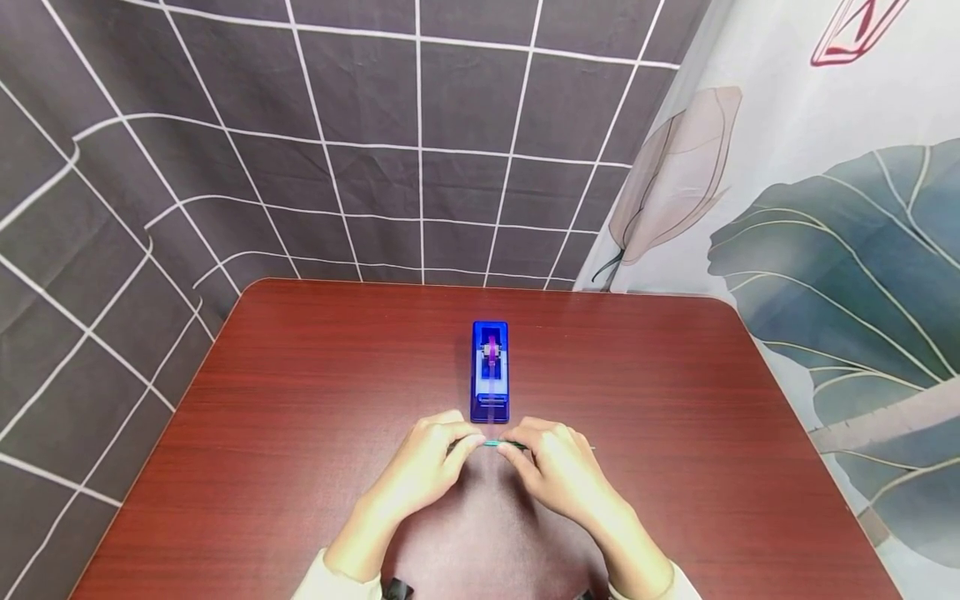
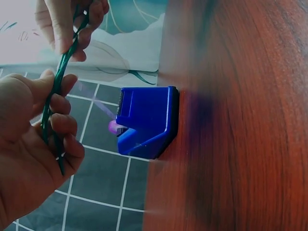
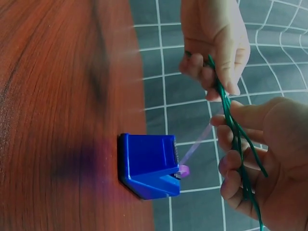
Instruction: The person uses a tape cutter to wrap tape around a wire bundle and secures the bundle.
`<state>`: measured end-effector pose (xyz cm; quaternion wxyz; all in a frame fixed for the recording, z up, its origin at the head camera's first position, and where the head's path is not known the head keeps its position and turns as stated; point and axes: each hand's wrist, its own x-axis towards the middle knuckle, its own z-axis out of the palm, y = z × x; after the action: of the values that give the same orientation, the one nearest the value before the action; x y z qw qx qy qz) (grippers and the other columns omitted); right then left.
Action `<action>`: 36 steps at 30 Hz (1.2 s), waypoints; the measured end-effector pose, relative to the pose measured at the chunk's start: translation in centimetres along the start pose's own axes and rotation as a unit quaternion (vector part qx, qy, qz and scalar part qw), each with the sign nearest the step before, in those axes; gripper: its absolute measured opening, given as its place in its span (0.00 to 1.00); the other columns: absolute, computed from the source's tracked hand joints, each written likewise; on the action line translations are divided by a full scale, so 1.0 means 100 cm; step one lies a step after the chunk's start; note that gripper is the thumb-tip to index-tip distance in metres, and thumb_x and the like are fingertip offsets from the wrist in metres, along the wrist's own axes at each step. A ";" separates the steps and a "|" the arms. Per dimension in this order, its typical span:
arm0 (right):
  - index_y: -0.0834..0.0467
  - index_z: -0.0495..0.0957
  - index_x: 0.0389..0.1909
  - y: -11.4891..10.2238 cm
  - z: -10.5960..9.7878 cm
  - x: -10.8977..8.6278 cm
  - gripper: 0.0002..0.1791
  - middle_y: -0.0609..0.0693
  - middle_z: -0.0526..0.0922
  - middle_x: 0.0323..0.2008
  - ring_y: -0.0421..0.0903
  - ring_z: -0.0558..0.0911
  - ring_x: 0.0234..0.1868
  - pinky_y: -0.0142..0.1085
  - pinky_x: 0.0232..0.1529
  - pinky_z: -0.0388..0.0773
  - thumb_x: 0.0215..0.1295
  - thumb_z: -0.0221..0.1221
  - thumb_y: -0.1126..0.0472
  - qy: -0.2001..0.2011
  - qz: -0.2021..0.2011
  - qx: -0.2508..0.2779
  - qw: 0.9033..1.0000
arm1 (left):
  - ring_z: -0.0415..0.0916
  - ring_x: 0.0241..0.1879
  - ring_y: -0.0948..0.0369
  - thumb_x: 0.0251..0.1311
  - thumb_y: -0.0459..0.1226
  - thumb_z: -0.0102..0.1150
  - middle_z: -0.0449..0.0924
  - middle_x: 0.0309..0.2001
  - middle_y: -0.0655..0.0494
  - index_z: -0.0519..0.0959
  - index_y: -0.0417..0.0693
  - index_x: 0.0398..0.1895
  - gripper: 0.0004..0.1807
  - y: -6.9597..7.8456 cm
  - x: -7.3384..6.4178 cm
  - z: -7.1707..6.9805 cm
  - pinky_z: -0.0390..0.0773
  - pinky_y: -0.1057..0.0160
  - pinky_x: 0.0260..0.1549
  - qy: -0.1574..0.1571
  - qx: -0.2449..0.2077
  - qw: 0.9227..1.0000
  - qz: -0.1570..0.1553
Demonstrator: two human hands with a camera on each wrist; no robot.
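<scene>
A thin bundle of dark green wire-like strands (image 3: 234,125) stretches between the two hands, held above the table. The left hand (image 1: 427,462) pinches one end between thumb and fingers. Gripping the other end, the right hand (image 1: 566,471) has loose strand ends trailing past its palm in the right wrist view. Just beyond the hands stands a blue tape dispenser (image 1: 481,412) with a purplish tape roll (image 1: 492,344). From it a clear purplish strip of tape (image 3: 198,142) runs out to the bundle, where the fingertips meet and partly hide it.
The reddish-brown wooden table (image 1: 337,358) has a rounded far edge. Behind it hangs a dark grey curtain with a white grid (image 1: 375,100). A white curtain with leaf prints (image 1: 825,267) hangs along the right side.
</scene>
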<state>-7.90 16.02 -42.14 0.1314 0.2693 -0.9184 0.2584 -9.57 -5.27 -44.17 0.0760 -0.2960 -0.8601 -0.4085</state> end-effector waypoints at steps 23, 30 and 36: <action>0.50 0.86 0.32 -0.003 0.005 -0.001 0.04 0.35 0.78 0.27 0.32 0.73 0.23 0.28 0.24 0.70 0.59 0.71 0.62 0.033 0.033 0.021 0.999 | 0.76 0.31 0.70 0.69 0.39 0.61 0.83 0.33 0.64 0.87 0.49 0.37 0.07 0.001 -0.003 -0.001 0.78 0.65 0.33 -0.013 -0.010 0.999 -0.040; 0.51 0.87 0.33 -0.001 0.005 -0.001 0.02 0.35 0.77 0.27 0.30 0.68 0.22 0.28 0.24 0.68 0.61 0.70 0.62 0.037 0.031 0.042 0.998 | 0.68 0.27 0.71 0.71 0.35 0.59 0.74 0.26 0.67 0.87 0.48 0.34 0.09 0.002 -0.002 -0.004 0.73 0.67 0.28 -0.017 -0.016 0.999 -0.045; 0.51 0.87 0.34 -0.002 0.004 -0.001 0.04 0.35 0.76 0.26 0.32 0.68 0.22 0.28 0.23 0.66 0.60 0.71 0.64 0.028 0.046 0.057 0.997 | 0.63 0.24 0.71 0.69 0.35 0.60 0.67 0.23 0.69 0.87 0.48 0.33 0.08 0.002 -0.002 -0.004 0.68 0.69 0.25 -0.005 -0.013 0.999 -0.041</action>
<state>-7.78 15.69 -42.45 0.1295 0.2261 -0.9095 0.3240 -9.38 -5.53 -43.87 0.0510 -0.2630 -0.8667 -0.4207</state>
